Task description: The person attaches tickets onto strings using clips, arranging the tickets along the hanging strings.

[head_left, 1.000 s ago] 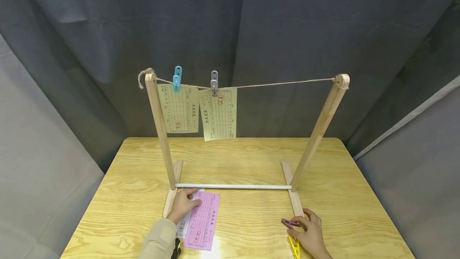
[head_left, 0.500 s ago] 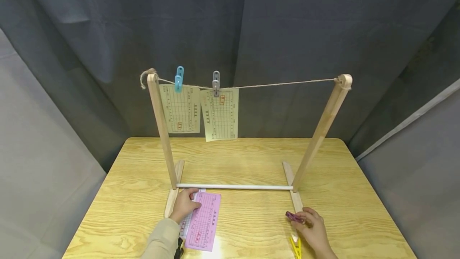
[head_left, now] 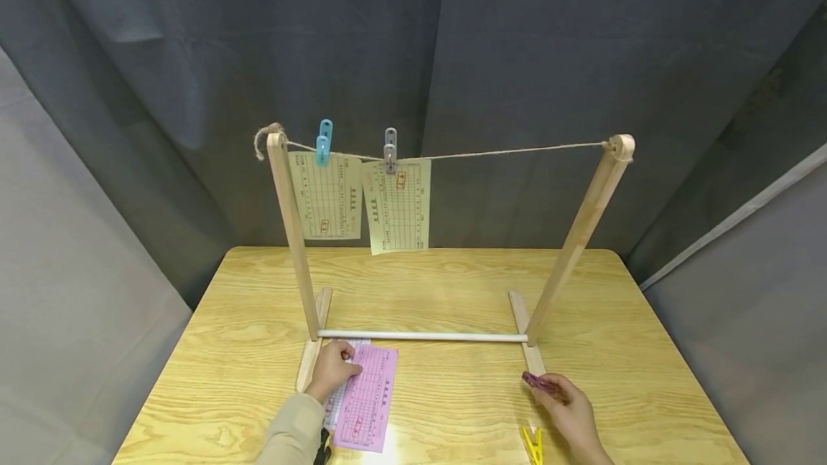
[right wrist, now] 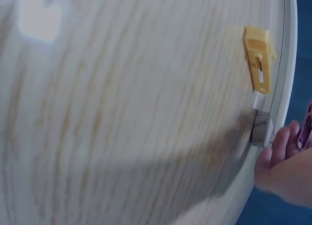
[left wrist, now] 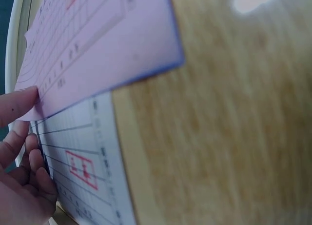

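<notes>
My left hand [head_left: 331,370] pinches the left edge of a pink printed slip [head_left: 367,400]; in the left wrist view the thumb lies over the paper and the fingers are curled beneath. Partly under the pink slip is a white printed slip [left wrist: 80,171] with a red stamp. My right hand [head_left: 568,407] holds a purple clothespin [head_left: 540,382] just above the table, near the stand's right foot. A yellow clothespin [head_left: 533,445] lies on the table below that hand. In the right wrist view the purple clothespin [right wrist: 305,130] shows only at the edge.
A wooden stand with a left post [head_left: 293,235], right post [head_left: 578,239] and white crossbar [head_left: 423,336] carries a string [head_left: 504,153]. Two yellowish slips hang on it, under a blue clothespin [head_left: 324,143] and a grey clothespin [head_left: 390,151]. A dark object [head_left: 323,447] sits by the left sleeve.
My right hand has picked up the purple clothespin from beside the yellow one and turned it slightly rightward. The left index finger has drawn in toward the thumb at the pink slip's edge.
</notes>
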Demonstrator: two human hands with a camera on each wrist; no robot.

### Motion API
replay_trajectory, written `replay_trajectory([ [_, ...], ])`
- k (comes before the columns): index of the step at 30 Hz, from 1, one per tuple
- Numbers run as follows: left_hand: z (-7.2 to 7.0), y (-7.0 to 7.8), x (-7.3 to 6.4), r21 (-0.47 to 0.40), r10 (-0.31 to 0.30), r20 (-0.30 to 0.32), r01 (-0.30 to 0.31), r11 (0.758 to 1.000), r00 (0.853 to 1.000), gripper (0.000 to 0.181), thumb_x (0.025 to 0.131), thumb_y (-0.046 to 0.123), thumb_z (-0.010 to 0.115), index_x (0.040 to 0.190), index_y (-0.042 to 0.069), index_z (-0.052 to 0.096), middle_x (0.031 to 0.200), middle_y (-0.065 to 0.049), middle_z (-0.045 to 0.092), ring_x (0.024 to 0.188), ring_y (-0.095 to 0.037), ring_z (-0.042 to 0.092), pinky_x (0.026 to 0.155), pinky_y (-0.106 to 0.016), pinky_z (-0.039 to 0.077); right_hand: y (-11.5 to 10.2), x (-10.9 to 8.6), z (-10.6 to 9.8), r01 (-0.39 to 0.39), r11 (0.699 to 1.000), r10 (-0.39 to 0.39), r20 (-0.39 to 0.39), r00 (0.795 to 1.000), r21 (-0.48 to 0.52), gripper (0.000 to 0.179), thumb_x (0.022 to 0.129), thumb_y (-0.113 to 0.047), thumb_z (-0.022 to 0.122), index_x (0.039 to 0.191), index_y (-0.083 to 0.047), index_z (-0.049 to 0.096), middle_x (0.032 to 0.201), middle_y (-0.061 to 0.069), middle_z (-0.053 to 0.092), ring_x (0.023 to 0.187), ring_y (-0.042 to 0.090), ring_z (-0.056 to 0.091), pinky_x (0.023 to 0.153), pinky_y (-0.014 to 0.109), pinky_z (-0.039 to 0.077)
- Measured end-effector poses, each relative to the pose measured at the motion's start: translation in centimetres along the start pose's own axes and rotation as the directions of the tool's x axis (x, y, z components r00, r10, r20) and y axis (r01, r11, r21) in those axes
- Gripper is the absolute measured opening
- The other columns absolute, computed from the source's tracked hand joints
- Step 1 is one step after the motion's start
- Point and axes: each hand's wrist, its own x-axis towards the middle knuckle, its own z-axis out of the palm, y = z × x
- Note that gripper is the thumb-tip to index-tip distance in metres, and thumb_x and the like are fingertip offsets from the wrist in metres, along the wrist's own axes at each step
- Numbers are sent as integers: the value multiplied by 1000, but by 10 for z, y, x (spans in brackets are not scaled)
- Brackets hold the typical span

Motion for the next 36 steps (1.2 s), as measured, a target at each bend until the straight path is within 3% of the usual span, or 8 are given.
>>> replay_trajectory([
  [5,3,-5,-1,-29,28,-32,-29,999,999,20,57,1,77,67,4,61,66,-1,53,63,-12,45,58,-27,40,-2,1,-1,-40,994,36,42,998,106,36,80,-11,69,111,5,58,97,12,61,75,8,56,64,23,49],
  [14,0,-8,-5,-131,36,-67,-45,990,997,12,64,-2,73,70,2,64,67,-1,55,60,-10,48,55,-22,43,-4,4,-1,-12,975,3,41,999,224,40,75,-2,70,109,11,53,87,11,63,69,7,57,63,23,52],
  [24,-12,0,-13,-160,72,-43,-78,984,996,11,68,-4,73,74,2,66,72,-2,58,65,-10,51,59,-22,46,-10,2,-5,-2,983,-17,101,995,184,39,81,-13,69,109,11,55,81,7,62,69,16,60,66,23,51],
  [36,-25,20,-12,-219,102,-55,-112,969,993,11,69,-3,73,74,5,66,74,-1,59,68,-14,53,59,-23,46,-17,2,-9,25,971,-58,133,989,239,38,80,-7,68,107,15,53,80,8,60,69,15,59,64,27,52],
])
